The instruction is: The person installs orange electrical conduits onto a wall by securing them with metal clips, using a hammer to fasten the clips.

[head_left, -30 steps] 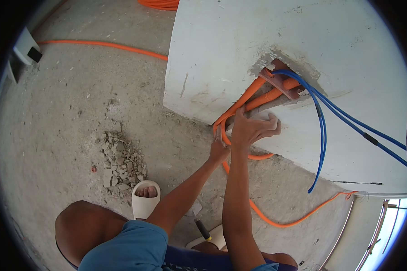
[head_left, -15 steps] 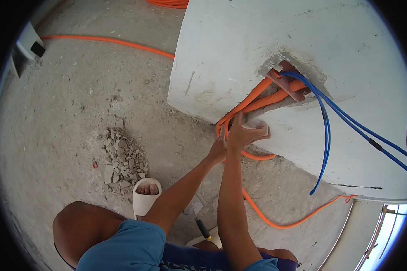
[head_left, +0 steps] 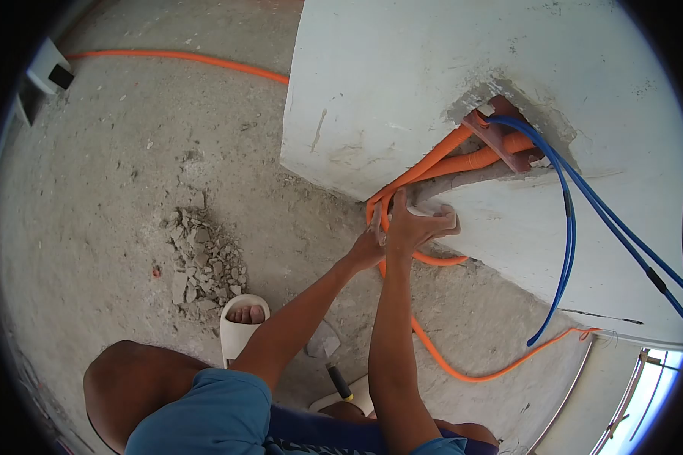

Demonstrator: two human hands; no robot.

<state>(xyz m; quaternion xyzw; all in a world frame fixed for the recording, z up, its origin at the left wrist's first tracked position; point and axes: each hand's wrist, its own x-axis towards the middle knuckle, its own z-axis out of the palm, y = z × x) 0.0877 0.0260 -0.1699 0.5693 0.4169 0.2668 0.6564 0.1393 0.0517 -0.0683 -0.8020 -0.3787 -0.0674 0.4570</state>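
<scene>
Orange corrugated conduits [head_left: 437, 155] come out of a broken opening in the white wall [head_left: 357, 98] and bend down at its bottom edge. My left hand [head_left: 367, 247] is closed around the bent conduit there, its fingertips partly hidden. Just to its right, my right hand [head_left: 413, 229] presses at the wall's lower edge. Its thumb points up beside the conduit, while its curled fingers, pale with dust, rest on the wall side. Whatever those fingers hold, if anything, is hidden.
Blue cables [head_left: 565, 227] hang from the opening. Rubble [head_left: 205, 262] lies on the rough concrete floor [head_left: 114, 197], left of my sandal [head_left: 240, 334]. A trowel [head_left: 338, 379] lies between my feet. More orange conduit [head_left: 463, 375] trails across the floor.
The view has shifted slightly, so the opening and cables appear farther right and lower. Both hands keep nearly the same place and hold at the conduit bend.
</scene>
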